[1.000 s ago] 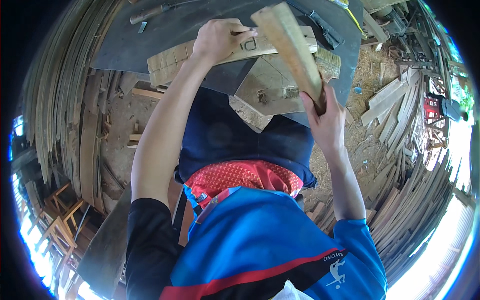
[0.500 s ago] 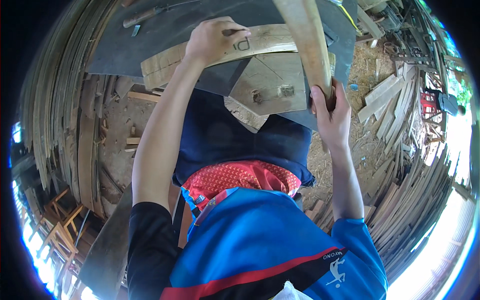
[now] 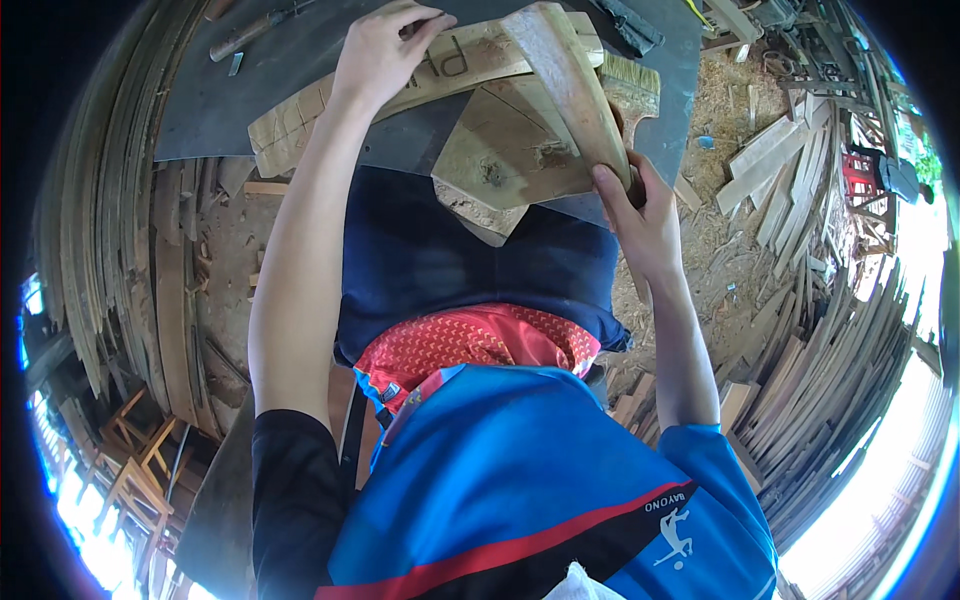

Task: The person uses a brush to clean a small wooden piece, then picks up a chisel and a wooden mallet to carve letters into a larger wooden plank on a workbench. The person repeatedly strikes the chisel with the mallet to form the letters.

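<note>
A curved wooden board (image 3: 490, 55) with dark carved letters lies across the dark worktop. My left hand (image 3: 380, 50) is closed over the board, thumb and fingertips pinched together; whatever is in the pinch is hidden or too small to name. In my right hand (image 3: 645, 215) is a curved wooden club (image 3: 570, 75), gripped near its narrow end. Its wide end reaches over the right part of the board. Beneath and nearer me is an angular wooden block (image 3: 495, 150) with knots. Partly behind the club is a wide brush (image 3: 632, 88) with pale bristles.
A wooden-handled tool (image 3: 245, 38) lies at the far left of the dark worktop (image 3: 215, 120), near a small metallic piece (image 3: 235, 64). A dark object (image 3: 630, 25) is at the back right. Stacked planks (image 3: 810, 390) line the right; more boards (image 3: 110, 200) stand at left.
The club has come down and tilted left, its wide end now over the board, uncovering the brush. My left hand and the board appear farther left and up in view.
</note>
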`<action>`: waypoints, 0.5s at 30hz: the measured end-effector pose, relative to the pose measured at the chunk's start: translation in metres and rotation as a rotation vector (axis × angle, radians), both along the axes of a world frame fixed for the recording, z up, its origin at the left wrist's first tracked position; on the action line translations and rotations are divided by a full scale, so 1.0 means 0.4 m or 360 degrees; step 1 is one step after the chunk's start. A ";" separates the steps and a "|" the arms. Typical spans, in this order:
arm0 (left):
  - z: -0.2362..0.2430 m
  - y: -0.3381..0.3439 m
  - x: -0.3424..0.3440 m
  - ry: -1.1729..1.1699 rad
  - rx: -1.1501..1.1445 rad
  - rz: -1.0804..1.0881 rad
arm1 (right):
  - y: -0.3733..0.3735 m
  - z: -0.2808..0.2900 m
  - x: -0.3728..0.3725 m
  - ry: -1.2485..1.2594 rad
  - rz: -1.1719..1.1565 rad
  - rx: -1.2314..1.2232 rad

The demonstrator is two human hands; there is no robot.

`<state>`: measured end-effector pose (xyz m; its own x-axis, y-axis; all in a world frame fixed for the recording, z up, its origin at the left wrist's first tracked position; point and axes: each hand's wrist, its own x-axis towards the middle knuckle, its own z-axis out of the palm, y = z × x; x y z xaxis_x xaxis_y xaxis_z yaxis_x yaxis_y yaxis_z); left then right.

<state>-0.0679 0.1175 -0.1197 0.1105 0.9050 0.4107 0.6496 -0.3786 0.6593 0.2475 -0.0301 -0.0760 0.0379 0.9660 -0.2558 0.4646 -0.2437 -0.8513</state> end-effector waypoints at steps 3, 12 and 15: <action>0.006 -0.015 0.002 0.0019 -0.0055 -0.0037 | 0.003 -0.006 -0.003 0.0014 -0.0024 -0.0002; 0.006 -0.022 0.003 0.0098 -0.0096 -0.0046 | 0.004 -0.010 0.003 -0.0034 0.0001 -0.0015; -0.001 -0.017 -0.003 0.0154 -0.0048 -0.0063 | 0.011 0.000 -0.002 -0.0124 0.0059 0.0081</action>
